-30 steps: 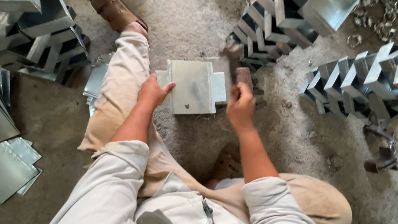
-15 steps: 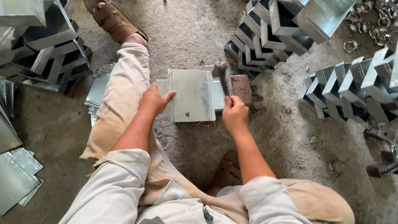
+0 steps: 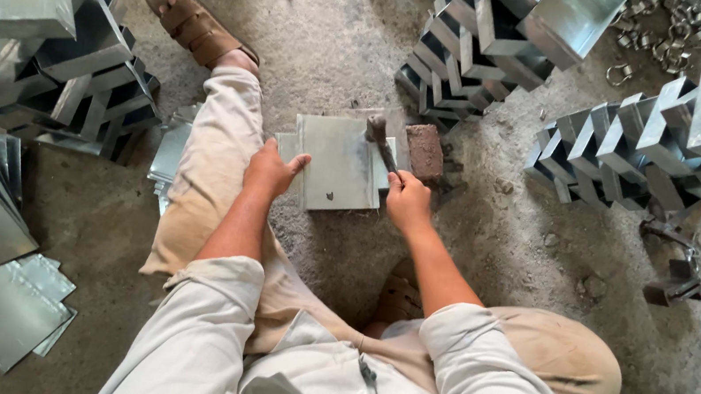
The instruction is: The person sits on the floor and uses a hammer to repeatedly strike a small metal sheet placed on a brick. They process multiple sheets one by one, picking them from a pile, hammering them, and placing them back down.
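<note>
Head view: metal sheet point(image 3: 341, 165) lies flat on the floor point(image 3: 335, 35); left hand point(image 3: 272, 170) presses its left edge, fingers spread. Right hand point(image 3: 408, 202), at the sheet's right edge, is closed around a hammer point(image 3: 382, 143), whose head rests on the sheet's upper right. Brick point(image 3: 425, 151) lies just right of the sheet.

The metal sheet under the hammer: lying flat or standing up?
Flat. The metal sheet lies face-up on the ground, left hand pressing its edge.
</note>
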